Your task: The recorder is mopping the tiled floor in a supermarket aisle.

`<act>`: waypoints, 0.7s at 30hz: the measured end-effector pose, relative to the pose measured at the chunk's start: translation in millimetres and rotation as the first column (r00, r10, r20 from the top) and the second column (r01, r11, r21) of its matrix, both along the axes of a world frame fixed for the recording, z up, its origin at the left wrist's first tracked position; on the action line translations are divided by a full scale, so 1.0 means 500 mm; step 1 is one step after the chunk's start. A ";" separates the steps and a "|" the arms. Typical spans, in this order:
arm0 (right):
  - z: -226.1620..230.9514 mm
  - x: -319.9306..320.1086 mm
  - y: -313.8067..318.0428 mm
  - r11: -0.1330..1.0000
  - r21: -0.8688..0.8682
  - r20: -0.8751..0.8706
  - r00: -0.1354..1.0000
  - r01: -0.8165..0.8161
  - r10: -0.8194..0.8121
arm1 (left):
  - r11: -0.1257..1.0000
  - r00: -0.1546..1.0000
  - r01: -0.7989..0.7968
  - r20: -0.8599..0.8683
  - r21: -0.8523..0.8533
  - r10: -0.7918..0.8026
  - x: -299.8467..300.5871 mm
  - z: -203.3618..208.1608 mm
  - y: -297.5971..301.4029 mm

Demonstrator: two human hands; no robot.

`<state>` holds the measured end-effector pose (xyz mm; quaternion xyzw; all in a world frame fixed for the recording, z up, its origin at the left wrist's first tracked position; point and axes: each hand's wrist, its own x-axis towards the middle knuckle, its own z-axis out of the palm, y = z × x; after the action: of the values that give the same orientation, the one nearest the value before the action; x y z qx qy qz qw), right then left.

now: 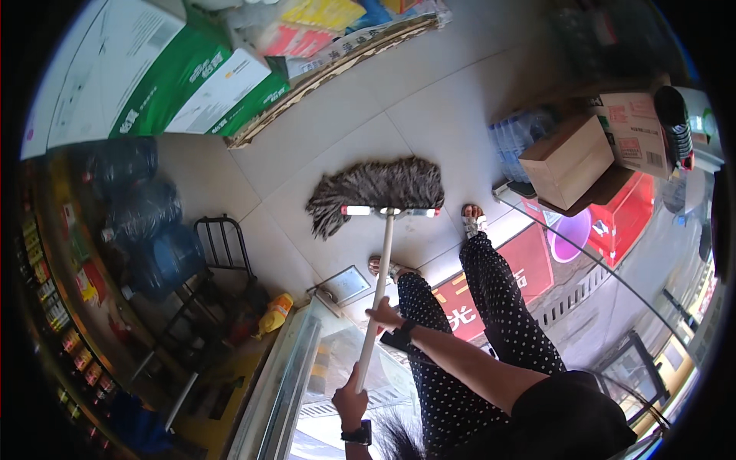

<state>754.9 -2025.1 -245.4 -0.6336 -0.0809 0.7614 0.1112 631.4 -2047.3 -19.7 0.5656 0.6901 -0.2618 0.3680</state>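
Observation:
A mop (383,264) with a pale handle slants up from my hands, its dark grey string head (383,188) spread on the floor tiles ahead of my feet. A white and red clamp bar joins the strings to the handle. My left hand (350,400), with a dark watch at its wrist, is wrapped round the upper end of the handle. Farther down the handle, my right hand (385,314) grips it too, a black band on that wrist. Both hands are closed on the handle, and some fingers are hidden behind it.
Green and white cartons (192,84) and bagged goods stand at the far left. Large water bottles (165,261) and a black hand truck (222,241) line the left side. A glass door (287,383) is near my left. Cardboard boxes (567,161), a purple basin (571,234) and a red mat (521,264) lie right.

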 end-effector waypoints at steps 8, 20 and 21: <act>-0.073 0.364 0.200 0.955 0.083 0.069 0.954 0.285 -0.291 | 0.979 0.973 0.106 0.184 0.174 -0.138 0.334 -0.099 0.168; -0.142 0.466 0.254 0.977 0.183 0.318 0.947 -0.107 0.044 | 0.977 0.964 0.191 0.169 0.097 -0.205 0.394 -0.160 0.173; -0.159 0.457 0.215 0.977 0.180 0.304 0.951 -0.112 0.053 | 0.977 0.955 0.173 0.224 0.123 -0.197 0.383 -0.152 0.155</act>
<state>983.3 -1917.8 -325.1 -0.7231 -0.1976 0.6496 0.1271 823.0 -1969.7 -95.9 0.6727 0.5984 -0.1907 0.3913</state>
